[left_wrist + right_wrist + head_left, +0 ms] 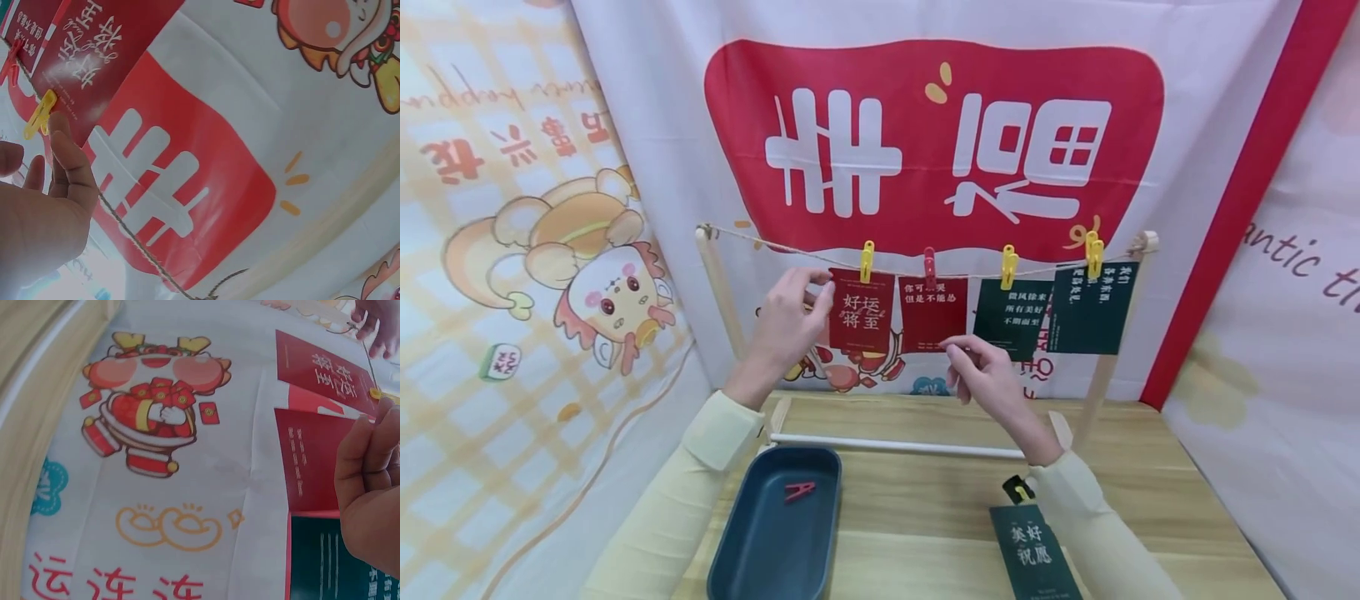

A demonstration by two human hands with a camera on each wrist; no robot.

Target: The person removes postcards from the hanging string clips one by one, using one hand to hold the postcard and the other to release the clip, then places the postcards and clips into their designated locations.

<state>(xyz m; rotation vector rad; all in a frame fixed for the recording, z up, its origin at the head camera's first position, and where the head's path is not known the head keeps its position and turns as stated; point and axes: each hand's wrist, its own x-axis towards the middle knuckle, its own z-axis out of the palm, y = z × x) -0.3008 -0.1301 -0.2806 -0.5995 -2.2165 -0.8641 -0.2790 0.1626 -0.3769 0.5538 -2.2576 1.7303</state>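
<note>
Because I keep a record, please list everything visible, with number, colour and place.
Table: one, light wood, below
Frame: one, pale wood, table's rear
Bar: one, white, frame's base
String: one, tan, across frame's top
Tray: one, dark blue, table's left
Hanging cards: four, two red, two dark green, on string
Lying card: one or more, dark green, table's right
Yellow clips: three or more, yellow, string
Red clips: two, red, string and tray
Small item: one, black-yellow, beyond lying card
Printed cloth: count unclear, multicoloured, behind and beside
Sleeves: two, cream, foreground
Left hand: one, bare, by leftmost card
Right hand: one, bare, before hanging cards
</note>
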